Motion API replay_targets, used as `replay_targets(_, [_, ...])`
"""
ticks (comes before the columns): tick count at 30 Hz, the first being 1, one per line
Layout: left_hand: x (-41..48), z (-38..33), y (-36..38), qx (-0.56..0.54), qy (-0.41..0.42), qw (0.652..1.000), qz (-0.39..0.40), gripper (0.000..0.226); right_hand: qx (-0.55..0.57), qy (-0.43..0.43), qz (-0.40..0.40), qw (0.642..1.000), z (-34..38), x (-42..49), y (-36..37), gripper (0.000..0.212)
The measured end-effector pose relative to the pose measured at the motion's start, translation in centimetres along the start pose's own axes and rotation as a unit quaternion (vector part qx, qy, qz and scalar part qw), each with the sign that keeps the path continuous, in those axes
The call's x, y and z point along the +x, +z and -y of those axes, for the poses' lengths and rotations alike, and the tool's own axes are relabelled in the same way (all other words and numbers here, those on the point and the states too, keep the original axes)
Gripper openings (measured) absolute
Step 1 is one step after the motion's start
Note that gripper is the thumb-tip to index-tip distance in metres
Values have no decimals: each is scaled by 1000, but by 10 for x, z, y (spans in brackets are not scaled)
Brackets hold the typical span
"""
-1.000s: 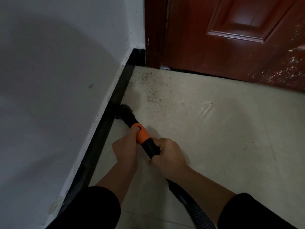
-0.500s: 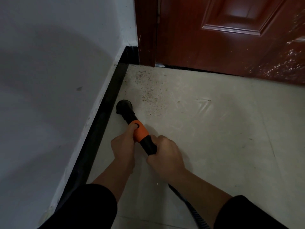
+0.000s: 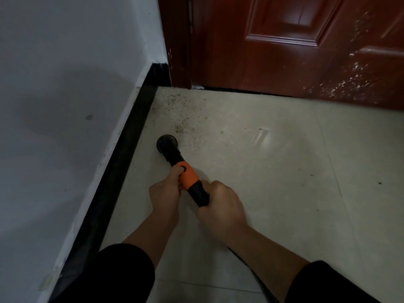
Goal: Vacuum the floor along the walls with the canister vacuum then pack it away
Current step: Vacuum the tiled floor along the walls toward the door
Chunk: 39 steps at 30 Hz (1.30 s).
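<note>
The left hand (image 3: 164, 193) and right hand (image 3: 220, 202) hold the vacuum wand (image 3: 190, 178), fingers (image 3: 176, 172) clenched. Its nozzle (image 3: 167, 143), mid-frame, has left the baseboard (image 3: 131, 138) for the floor, nearing the grit (image 3: 181, 119) that likely comes next.

Open floor (image 3: 273, 171) rightward — skirting (image 3: 122, 171) left, door (image 3: 295, 51) ahead.
</note>
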<state>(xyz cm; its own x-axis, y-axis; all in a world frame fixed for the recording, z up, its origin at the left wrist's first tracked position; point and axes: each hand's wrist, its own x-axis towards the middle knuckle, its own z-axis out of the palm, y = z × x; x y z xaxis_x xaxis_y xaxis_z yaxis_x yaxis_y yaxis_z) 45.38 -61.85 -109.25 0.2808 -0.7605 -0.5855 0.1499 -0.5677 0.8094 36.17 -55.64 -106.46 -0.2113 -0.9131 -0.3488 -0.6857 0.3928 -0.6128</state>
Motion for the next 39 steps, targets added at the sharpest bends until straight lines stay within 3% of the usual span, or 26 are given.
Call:
replay_targets(7, [-13,7,8,4,-7,1000,24,28,-3,-15,-10,1000,-14,-9,-10,17])
replay_targets(39, [-50,26,47,41,-46,991,123,21,-34,7,-44,998,-71,-32,-56,24])
